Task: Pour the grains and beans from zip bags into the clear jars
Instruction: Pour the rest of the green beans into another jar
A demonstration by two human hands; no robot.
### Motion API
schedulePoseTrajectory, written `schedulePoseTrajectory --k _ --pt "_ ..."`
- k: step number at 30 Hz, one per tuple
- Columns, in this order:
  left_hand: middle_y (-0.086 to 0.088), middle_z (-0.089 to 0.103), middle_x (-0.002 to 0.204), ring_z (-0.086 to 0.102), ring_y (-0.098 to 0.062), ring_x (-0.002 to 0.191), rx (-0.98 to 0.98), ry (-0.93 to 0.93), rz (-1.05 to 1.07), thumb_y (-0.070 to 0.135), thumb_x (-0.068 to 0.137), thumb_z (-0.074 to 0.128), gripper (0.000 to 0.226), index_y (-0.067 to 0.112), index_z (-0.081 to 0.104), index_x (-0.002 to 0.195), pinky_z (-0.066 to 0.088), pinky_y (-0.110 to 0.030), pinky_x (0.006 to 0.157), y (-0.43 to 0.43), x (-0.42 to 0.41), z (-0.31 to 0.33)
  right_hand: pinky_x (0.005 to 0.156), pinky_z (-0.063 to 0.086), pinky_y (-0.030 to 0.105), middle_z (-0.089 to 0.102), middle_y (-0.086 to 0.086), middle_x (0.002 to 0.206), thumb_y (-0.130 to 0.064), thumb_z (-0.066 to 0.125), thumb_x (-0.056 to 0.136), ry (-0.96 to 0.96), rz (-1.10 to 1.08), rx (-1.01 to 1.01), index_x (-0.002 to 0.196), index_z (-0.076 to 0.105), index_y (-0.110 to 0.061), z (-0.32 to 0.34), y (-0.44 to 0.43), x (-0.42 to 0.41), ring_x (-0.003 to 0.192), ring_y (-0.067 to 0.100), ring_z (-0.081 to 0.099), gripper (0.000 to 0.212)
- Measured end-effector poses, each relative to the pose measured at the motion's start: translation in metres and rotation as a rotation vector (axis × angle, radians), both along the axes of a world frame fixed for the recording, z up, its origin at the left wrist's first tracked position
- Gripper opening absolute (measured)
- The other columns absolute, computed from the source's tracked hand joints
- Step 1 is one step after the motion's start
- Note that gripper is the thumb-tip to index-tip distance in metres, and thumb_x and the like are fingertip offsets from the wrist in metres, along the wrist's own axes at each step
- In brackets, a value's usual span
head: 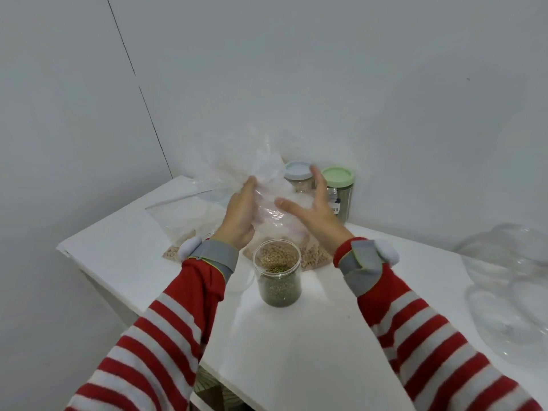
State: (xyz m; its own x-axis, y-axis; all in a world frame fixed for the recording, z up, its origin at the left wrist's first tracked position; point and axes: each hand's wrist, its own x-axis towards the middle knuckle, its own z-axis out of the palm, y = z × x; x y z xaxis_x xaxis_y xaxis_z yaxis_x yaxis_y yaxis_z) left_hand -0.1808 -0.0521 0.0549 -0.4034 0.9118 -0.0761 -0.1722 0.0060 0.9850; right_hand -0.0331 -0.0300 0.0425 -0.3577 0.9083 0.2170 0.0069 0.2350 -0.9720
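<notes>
An open clear jar [278, 274] stands on the white table [296, 336], holding green beans below and tan grains on top. Behind it, an upright clear zip bag [267, 179] has tan grains [314, 256] settled at its bottom. My left hand [241, 216] grips the bag's left side. My right hand [311, 209] is spread open beside the bag's right side, thumb touching the plastic. A second clear zip bag [184, 212] with grains lies to the left.
Two lidded jars stand at the back against the wall, one with a pale blue lid [299, 170] and one with a green lid [338, 175]. Crumpled clear plastic [510, 292] lies at the table's right. The table's left edge drops off near the left bag.
</notes>
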Motion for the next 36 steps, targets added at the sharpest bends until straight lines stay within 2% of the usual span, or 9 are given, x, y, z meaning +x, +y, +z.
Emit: schedulePoseTrajectory --k 5,9,11,15,20,24,28,32,36 --pt "-0.006 0.033 0.148 0.032 -0.024 0.141 0.297 0.764 -0.097 0.003 0.085 0.046 0.077 0.025 0.011 0.150 0.029 -0.036 0.116 0.003 -0.004 -0.002 0.066 0.062 0.037 0.063 0.029 0.117 0.013 0.041 0.092 0.464 0.209 -0.580 0.127 0.047 -0.003 0.037 0.011 -0.007 0.086 0.028 0.068 0.039" --pt "0.000 0.032 0.153 0.025 -0.002 0.137 0.354 0.914 -0.300 -0.001 0.092 0.048 0.062 0.026 0.033 0.145 0.024 -0.009 0.107 -0.008 -0.001 0.016 0.085 0.055 0.040 0.063 0.021 0.102 0.006 0.030 0.097 0.672 0.238 -0.759 0.103 0.059 0.004 0.053 0.025 -0.007 0.094 0.030 0.066 0.030" --pt "-0.002 0.037 0.150 0.032 -0.010 0.134 0.255 1.044 -0.374 0.026 0.093 0.056 0.058 0.024 0.034 0.147 0.029 -0.021 0.104 -0.011 -0.007 0.023 0.091 0.052 0.040 0.061 0.020 0.089 0.001 0.030 0.092 0.729 0.258 -0.777 0.100 0.058 0.005 0.055 0.026 -0.003 0.078 0.030 0.063 0.028" --pt "-0.003 0.061 0.125 0.060 -0.020 0.105 0.303 1.254 -0.367 0.055 0.078 0.062 0.081 0.017 0.035 0.144 0.044 -0.027 0.083 -0.005 -0.033 0.021 0.075 0.051 0.031 0.066 0.012 0.096 -0.020 0.042 0.089 0.337 0.331 -0.532 0.108 0.056 -0.004 0.024 0.019 0.002 0.076 0.020 0.063 0.029" --pt "-0.018 0.062 0.115 0.059 -0.033 0.108 0.329 1.280 -0.077 0.014 0.080 0.061 0.042 0.004 0.063 0.121 0.038 -0.013 0.085 0.018 -0.084 0.017 0.115 0.030 0.045 0.028 -0.004 0.153 -0.045 0.089 0.064 -0.342 0.323 -0.258 0.150 0.010 -0.043 -0.078 0.005 0.015 0.137 0.017 0.036 0.117" --pt "-0.010 0.067 0.089 0.064 -0.019 0.067 0.157 0.935 -0.017 0.018 0.070 0.058 0.031 0.008 0.063 0.100 0.055 -0.030 0.058 0.044 -0.118 0.017 0.113 0.034 0.026 0.043 -0.014 0.139 -0.014 0.094 0.059 -0.299 0.315 -0.158 0.140 0.023 -0.036 -0.127 -0.008 -0.009 0.128 -0.006 0.042 0.109" --pt "-0.003 0.061 0.091 0.057 -0.021 0.079 0.116 0.994 0.154 0.012 0.085 0.049 0.019 0.016 0.053 0.104 0.047 -0.016 0.064 0.092 -0.152 0.014 0.090 0.032 -0.004 0.044 -0.021 0.131 -0.012 0.092 0.062 -0.314 0.342 -0.140 0.142 0.023 -0.032 -0.128 0.006 -0.027 0.113 -0.028 0.040 0.108" --pt "-0.012 0.069 0.093 0.065 -0.034 0.093 0.047 1.090 0.156 0.038 0.073 0.048 0.031 0.023 0.073 0.083 0.053 -0.048 0.087 0.167 -0.204 0.004 0.110 0.032 0.017 0.043 -0.016 0.139 -0.018 0.094 0.059 -0.355 0.403 -0.207 0.145 0.022 -0.037 -0.129 0.025 -0.045 0.128 -0.009 0.039 0.114" --pt "-0.019 0.058 0.113 0.056 -0.032 0.102 -0.062 1.255 0.150 0.000 0.081 0.054 0.031 0.008 0.068 0.107 0.042 -0.028 0.084 0.224 -0.212 -0.018 0.119 0.023 0.029 0.040 -0.018 0.145 -0.029 0.095 0.057 -0.500 0.486 -0.271 0.147 0.016 -0.043 -0.130 0.044 -0.050 0.137 0.001 0.034 0.121"
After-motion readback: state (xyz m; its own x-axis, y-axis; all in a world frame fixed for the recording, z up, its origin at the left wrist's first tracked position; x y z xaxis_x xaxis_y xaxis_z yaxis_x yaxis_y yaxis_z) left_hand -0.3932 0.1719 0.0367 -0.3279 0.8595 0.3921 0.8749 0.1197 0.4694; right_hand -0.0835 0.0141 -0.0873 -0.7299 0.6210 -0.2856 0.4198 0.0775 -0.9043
